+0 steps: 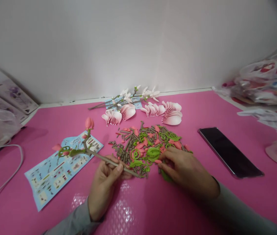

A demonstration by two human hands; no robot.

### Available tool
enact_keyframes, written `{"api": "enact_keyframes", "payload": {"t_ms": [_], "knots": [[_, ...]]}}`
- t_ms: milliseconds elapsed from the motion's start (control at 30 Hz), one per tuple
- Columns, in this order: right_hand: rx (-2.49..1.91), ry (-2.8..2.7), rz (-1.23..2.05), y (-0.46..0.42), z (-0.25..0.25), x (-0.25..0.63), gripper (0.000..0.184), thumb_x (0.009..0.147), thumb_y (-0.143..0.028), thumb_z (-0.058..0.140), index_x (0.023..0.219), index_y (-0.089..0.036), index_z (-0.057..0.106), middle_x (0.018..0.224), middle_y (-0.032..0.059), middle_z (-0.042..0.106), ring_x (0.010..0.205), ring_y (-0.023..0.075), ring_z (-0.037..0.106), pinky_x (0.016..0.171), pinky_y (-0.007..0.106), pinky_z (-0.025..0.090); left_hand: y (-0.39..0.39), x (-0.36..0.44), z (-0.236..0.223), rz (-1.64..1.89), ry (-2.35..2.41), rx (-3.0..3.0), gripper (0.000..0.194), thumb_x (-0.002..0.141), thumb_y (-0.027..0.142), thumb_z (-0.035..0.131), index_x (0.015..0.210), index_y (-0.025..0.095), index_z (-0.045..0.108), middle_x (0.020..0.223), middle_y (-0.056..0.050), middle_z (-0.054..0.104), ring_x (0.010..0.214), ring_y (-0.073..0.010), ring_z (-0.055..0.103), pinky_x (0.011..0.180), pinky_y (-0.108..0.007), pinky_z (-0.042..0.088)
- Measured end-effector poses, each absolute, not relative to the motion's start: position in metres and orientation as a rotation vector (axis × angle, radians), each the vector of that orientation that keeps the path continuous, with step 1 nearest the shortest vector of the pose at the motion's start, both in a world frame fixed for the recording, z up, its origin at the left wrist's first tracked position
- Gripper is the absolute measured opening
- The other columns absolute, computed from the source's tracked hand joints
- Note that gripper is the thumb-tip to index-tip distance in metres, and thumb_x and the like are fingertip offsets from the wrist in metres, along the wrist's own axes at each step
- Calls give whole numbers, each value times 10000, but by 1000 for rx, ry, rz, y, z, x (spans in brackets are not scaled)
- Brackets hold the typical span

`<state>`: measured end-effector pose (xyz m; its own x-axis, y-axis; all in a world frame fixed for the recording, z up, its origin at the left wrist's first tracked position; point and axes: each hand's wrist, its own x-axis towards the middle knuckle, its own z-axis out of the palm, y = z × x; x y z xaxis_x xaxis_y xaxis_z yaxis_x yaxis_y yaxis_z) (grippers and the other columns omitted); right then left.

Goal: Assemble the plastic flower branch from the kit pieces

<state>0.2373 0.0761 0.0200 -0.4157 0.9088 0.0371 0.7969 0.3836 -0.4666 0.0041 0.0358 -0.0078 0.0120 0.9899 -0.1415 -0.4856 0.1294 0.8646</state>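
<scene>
My left hand (110, 179) is closed around the brown stem of a toy flower branch (107, 160). Pink buds and green leaf parts sit at the branch's far end, which tilts up to the left over a blue instruction sheet (55, 173). At the near right side of a pile of loose plastic pieces (128, 147), my right hand (180, 166) has its thumb and index finger closed on a small pink piece (158, 161). Brown stem pieces, green leaves and rings, and pink petals make up the pile. My other right fingers partly hide its edge.
Pale pink petals (172, 117) stand in stacked rows behind the pile. Finished white-flowered branches (128, 98) lie near the wall. A black phone (230, 151) is at the right, plastic bags (263, 81) beyond it. Boxes (8, 91) and a white cable (18, 163) are on the left.
</scene>
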Motion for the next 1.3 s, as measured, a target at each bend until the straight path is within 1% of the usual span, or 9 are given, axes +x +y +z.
{"api": "enact_keyframes", "payload": {"t_ms": [100,200,300,433,633,800,867,1100,1300], "knots": [[-1511,-2379,530,76,18,234,130,880,-239,551,787,-189,628,799,34,611,720,169,557,638,286,378,36,5,-8,1324,912,728,88,826,178,646,843,190,560,718,10,695,698,-160,678,649,-277,534],[-1502,-2347,540,76,18,235,114,876,-236,552,797,-192,620,790,33,616,715,171,560,632,281,381,36,5,-8,1334,915,727,95,820,173,653,839,184,561,705,10,696,660,-152,676,628,-268,529],[-1407,-2370,685,75,20,239,84,825,-145,563,778,-203,603,719,-8,612,657,139,549,596,249,370,36,5,-8,1339,916,719,95,815,173,660,832,180,567,705,14,696,646,-146,674,627,-267,531],[-1273,-2519,792,73,21,243,172,768,-44,529,710,-200,577,711,-29,604,664,122,539,625,238,368,36,4,-8,1346,928,722,90,830,174,644,841,186,555,712,15,704,657,-153,684,621,-267,535],[-1410,-2429,715,76,19,244,209,819,-61,486,853,-210,628,875,6,654,835,160,589,719,265,396,37,4,-8,1372,930,698,125,807,180,671,838,189,550,700,18,695,646,-148,678,627,-272,545],[-1710,-2321,497,80,26,246,154,842,-145,493,757,-199,608,782,20,612,702,165,551,624,274,367,38,5,-6,1359,962,698,124,802,188,678,830,185,557,692,18,691,638,-133,663,643,-258,546],[-1759,-2285,460,80,29,247,152,846,-167,490,752,-202,603,781,19,605,695,166,543,607,274,354,37,4,-6,1358,976,706,125,798,195,683,830,184,562,693,14,697,638,-133,664,646,-256,546],[-1648,-2284,513,79,28,247,150,840,-163,491,751,-208,604,753,7,589,696,159,528,615,272,348,38,4,-5,1365,995,719,129,780,208,700,814,179,579,693,2,706,653,-167,683,637,-280,552],[-1661,-2270,565,80,29,248,142,819,-147,496,734,-212,588,741,-3,592,683,157,516,599,271,336,38,3,-7,1360,992,707,126,791,200,690,827,178,572,699,-1,710,641,-148,674,637,-258,547]]}}
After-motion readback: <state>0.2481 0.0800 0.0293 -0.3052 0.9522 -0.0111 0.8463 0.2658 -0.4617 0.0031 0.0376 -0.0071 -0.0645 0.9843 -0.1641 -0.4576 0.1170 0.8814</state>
